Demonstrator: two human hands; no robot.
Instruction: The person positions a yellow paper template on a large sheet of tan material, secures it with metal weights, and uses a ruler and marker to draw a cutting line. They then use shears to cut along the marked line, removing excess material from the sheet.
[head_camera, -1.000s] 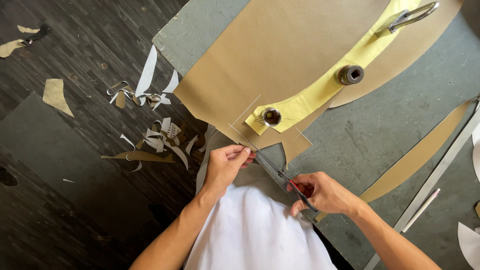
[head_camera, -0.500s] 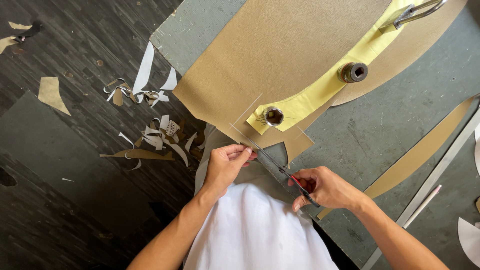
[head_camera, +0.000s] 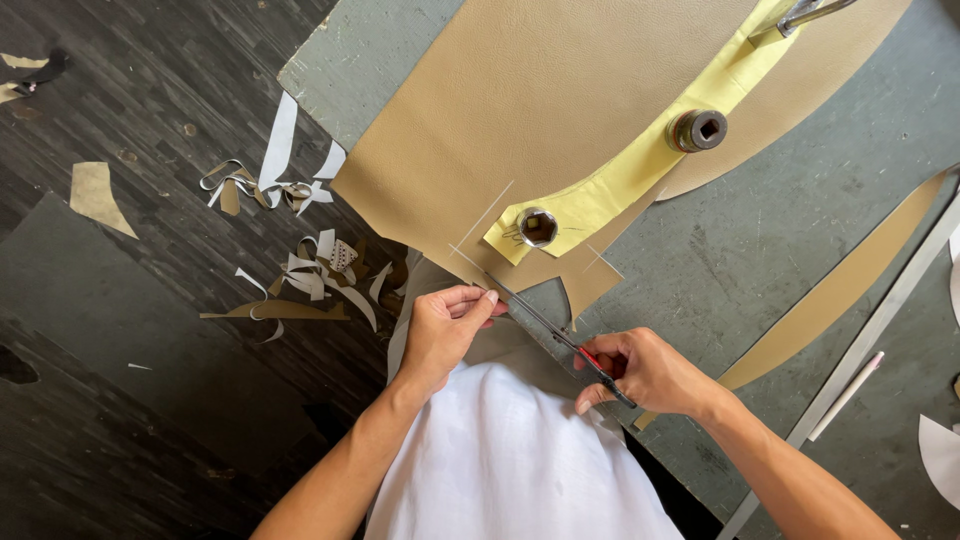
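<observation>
While my right hand (head_camera: 645, 372) grips the red-handled scissors (head_camera: 560, 335), blades running toward ten o'clock, my left hand (head_camera: 450, 325) pinches the near edge of the tan leather sheet (head_camera: 520, 110) at their tip. I judge the cut partly made: a notch shows at the sheet's six o'clock edge (white guide lines remain uncut). Two metal weights (head_camera: 697, 130) pin the yellow pattern strip (head_camera: 640, 170) on the table (head_camera: 800, 230); offcuts (head_camera: 300, 270) litter the floor at nine o'clock.

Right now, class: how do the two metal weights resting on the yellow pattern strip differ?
The near weight is shiny silver and sits at the strip's lower end; the far weight is dark, dull and sits midway along it. The near weight's opening looks round, the far weight's square. Both are short hollow cylinders standing upright.
</observation>
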